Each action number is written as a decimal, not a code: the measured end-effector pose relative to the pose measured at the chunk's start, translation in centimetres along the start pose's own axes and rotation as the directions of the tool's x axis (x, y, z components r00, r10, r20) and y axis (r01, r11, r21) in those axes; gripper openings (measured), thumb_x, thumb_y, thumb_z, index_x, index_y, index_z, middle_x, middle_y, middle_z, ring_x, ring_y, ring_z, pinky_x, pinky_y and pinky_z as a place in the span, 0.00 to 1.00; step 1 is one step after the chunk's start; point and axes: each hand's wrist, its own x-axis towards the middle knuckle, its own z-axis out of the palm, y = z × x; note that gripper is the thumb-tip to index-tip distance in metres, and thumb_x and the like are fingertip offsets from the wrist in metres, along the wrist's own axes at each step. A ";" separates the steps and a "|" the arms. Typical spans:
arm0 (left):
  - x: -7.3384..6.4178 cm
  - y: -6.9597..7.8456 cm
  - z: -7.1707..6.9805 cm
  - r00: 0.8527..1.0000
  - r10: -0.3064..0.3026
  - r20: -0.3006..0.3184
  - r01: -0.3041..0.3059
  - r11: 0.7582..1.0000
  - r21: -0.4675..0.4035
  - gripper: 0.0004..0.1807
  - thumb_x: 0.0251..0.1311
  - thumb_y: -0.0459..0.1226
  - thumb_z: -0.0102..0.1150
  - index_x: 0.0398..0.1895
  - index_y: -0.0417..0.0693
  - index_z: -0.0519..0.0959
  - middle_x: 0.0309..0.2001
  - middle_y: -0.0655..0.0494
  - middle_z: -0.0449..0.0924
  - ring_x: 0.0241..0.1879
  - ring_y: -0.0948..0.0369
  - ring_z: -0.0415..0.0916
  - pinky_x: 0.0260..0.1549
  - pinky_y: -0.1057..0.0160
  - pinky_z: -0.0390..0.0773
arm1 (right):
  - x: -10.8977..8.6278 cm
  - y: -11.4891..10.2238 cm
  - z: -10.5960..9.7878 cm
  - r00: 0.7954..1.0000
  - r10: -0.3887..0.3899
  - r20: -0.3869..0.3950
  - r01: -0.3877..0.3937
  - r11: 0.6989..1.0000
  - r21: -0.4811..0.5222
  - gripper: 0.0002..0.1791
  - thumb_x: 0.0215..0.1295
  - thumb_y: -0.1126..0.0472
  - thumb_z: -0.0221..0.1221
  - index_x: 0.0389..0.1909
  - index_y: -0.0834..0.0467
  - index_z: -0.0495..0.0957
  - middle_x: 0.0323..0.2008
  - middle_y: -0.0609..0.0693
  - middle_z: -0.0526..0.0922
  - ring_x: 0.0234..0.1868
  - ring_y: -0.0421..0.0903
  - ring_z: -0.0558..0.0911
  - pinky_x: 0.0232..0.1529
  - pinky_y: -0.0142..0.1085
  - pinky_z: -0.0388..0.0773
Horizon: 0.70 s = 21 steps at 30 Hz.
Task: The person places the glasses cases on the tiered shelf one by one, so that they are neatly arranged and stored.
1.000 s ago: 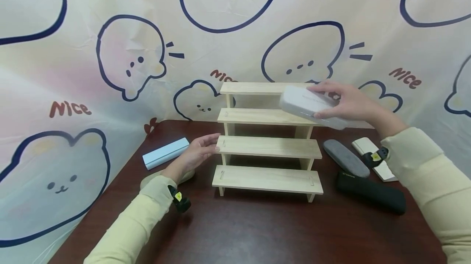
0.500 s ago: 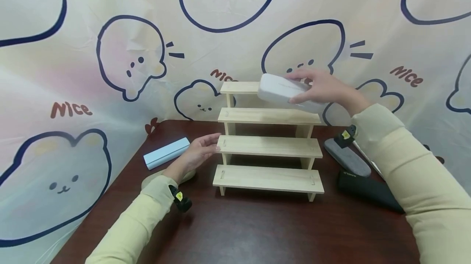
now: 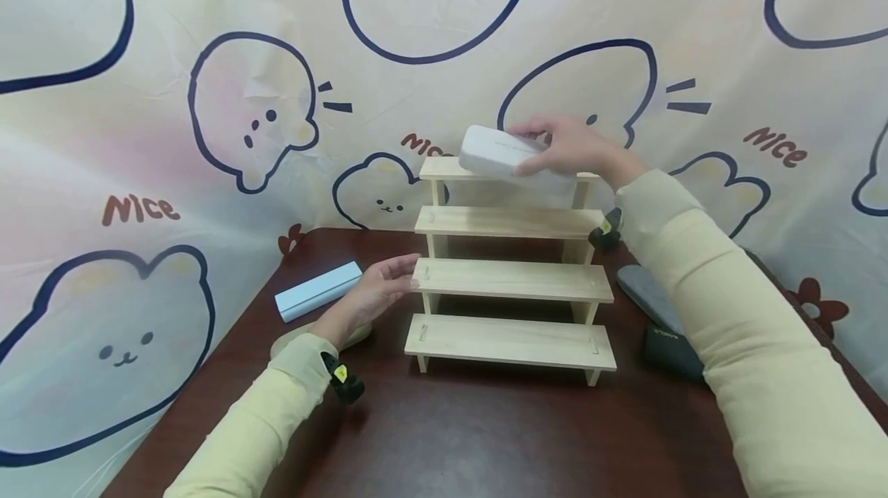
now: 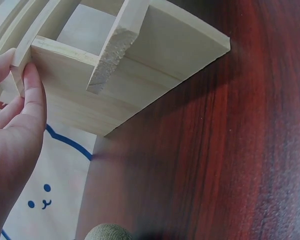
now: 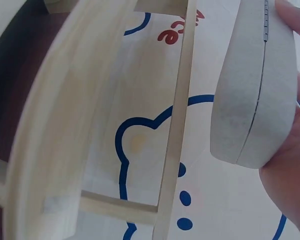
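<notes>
White case point(image 3: 489, 149), near the top wooden shelf point(image 3: 440, 167), looks light and stiff, best gripped across its sides, our right hand point(image 3: 572, 145) pinching it there, our left hand point(image 3: 375, 291) pinching a lower shelf point(image 3: 513, 280).

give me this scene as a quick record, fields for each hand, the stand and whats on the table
right hand: holds white case above the top shelf, not touching it
left hand: pinches the left end of the second shelf from the bottom
stand: pale wood, four stepped shelves, nothing set on them
table, left of stand: light blue case; beige object, partly hidden by left arm
table, right of stand: grey case and black case, both partly hidden by right sleeve
</notes>
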 end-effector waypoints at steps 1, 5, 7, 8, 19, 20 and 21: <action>0.0 0.0 0.0 1.000 0.000 -0.003 0.000 1.000 -0.005 0.31 0.62 0.30 0.62 0.69 0.44 0.65 0.65 0.44 0.66 0.60 0.51 0.70 0.63 0.53 0.65 | 0.3 -0.1 0.0 1.000 0.000 -0.001 0.000 1.000 0.004 0.40 0.54 0.48 0.70 0.69 0.48 0.69 0.63 0.51 0.72 0.53 0.53 0.69 0.52 0.51 0.68; 0.1 0.0 0.1 1.000 0.001 -0.004 -0.001 1.000 -0.015 0.30 0.63 0.29 0.60 0.69 0.43 0.66 0.64 0.45 0.67 0.60 0.51 0.70 0.61 0.57 0.68 | 1.7 -0.4 -0.3 1.000 -0.010 0.004 0.010 1.000 0.018 0.39 0.55 0.50 0.70 0.68 0.49 0.69 0.62 0.51 0.72 0.54 0.52 0.68 0.53 0.51 0.68; 0.1 0.0 0.2 1.000 0.001 -0.006 -0.001 1.000 -0.018 0.30 0.63 0.29 0.60 0.69 0.43 0.66 0.64 0.45 0.68 0.60 0.52 0.71 0.59 0.59 0.70 | 2.3 -0.6 -0.5 1.000 -0.008 0.011 0.008 1.000 0.022 0.39 0.55 0.51 0.70 0.69 0.48 0.69 0.61 0.52 0.72 0.55 0.53 0.68 0.53 0.51 0.68; 0.1 0.0 0.2 1.000 0.004 -0.005 -0.004 1.000 -0.015 0.30 0.63 0.29 0.60 0.69 0.43 0.66 0.64 0.45 0.68 0.60 0.52 0.71 0.59 0.59 0.70 | 2.6 -0.7 -0.6 1.000 -0.006 0.015 0.006 1.000 0.022 0.39 0.55 0.50 0.70 0.69 0.48 0.68 0.60 0.52 0.72 0.55 0.53 0.68 0.53 0.51 0.68; -0.1 0.0 0.2 1.000 0.000 -0.007 0.000 1.000 -0.005 0.32 0.62 0.30 0.61 0.70 0.43 0.65 0.65 0.45 0.67 0.60 0.51 0.71 0.64 0.50 0.63 | 5.2 -1.5 0.5 0.998 -0.033 0.045 0.032 0.999 0.028 0.39 0.53 0.51 0.71 0.68 0.49 0.70 0.63 0.50 0.72 0.59 0.49 0.69 0.58 0.49 0.66; -0.1 0.0 0.2 1.000 0.002 -0.007 -0.002 1.000 -0.006 0.32 0.63 0.29 0.61 0.70 0.42 0.65 0.65 0.44 0.67 0.60 0.51 0.71 0.64 0.50 0.63 | 5.4 -1.5 0.7 0.998 -0.032 0.045 0.031 0.999 0.029 0.39 0.53 0.51 0.71 0.68 0.49 0.70 0.64 0.50 0.72 0.59 0.49 0.69 0.58 0.48 0.66; -0.1 0.0 0.1 1.000 0.004 -0.007 -0.004 1.000 -0.011 0.31 0.63 0.29 0.61 0.70 0.42 0.64 0.65 0.44 0.67 0.60 0.51 0.70 0.64 0.50 0.63 | 5.7 -1.6 1.0 0.999 -0.030 0.041 0.029 0.999 0.028 0.39 0.53 0.51 0.71 0.68 0.49 0.70 0.64 0.51 0.71 0.59 0.49 0.69 0.58 0.49 0.66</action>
